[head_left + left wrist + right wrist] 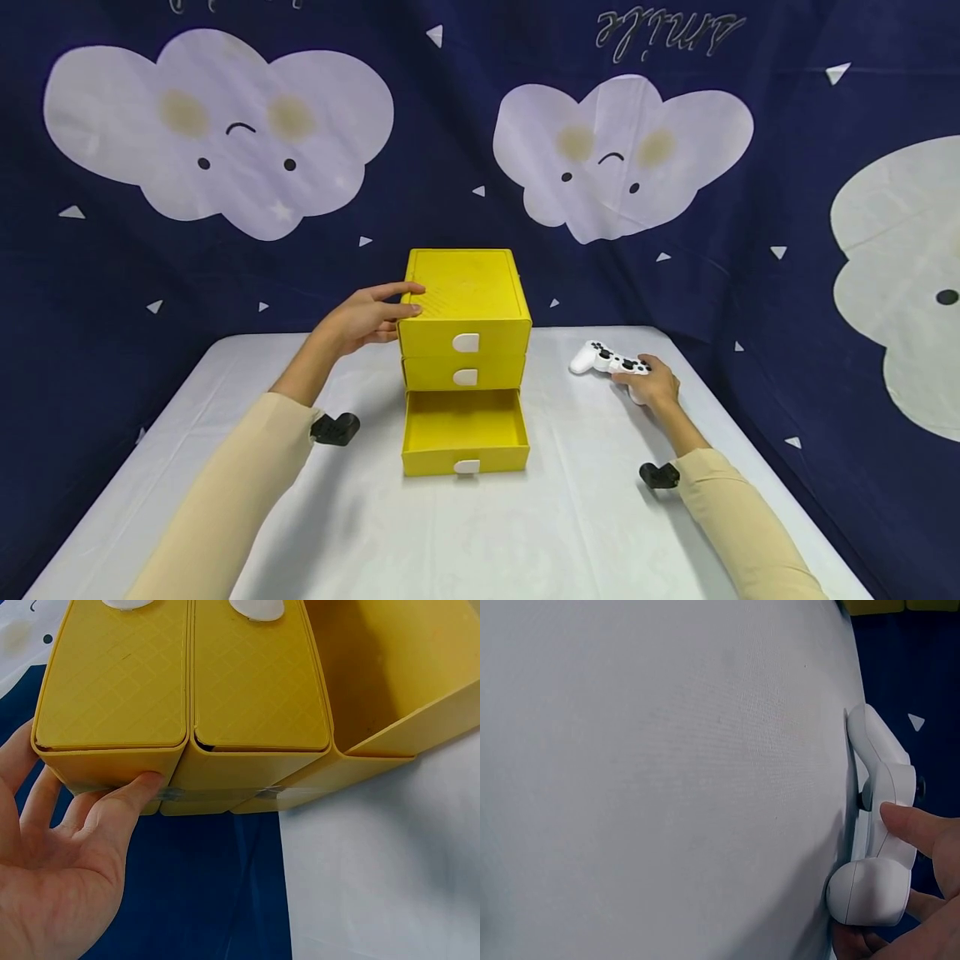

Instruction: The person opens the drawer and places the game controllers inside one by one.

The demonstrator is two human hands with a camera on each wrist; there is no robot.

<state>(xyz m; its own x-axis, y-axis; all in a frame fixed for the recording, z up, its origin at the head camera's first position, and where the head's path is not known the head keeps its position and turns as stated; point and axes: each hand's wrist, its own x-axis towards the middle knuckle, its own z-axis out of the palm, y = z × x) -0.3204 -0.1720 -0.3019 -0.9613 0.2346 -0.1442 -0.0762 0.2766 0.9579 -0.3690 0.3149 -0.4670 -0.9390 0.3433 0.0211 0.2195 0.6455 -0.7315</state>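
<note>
A small yellow drawer cabinet (467,287) stands mid-table, three drawers high with white pull tabs. Its bottom drawer (467,461) is pulled out, showing a bare yellow inside. My left hand (366,319) rests on the cabinet's upper left edge, fingers extended onto the top. In the left wrist view its thumb (135,796) lies against the yellow side wall. On the right side of the table, my right hand (654,383) grips a white game controller (600,357) by its near right end. The right wrist view shows the thumb pressed on the controller (889,784), close over the tabletop.
A white cloth covers the table (480,542). Behind and around it hangs a dark blue curtain (442,167) with printed clouds. Black wrist devices (336,429) sit at both cuffs. Clear tape (217,793) runs across the cabinet's side.
</note>
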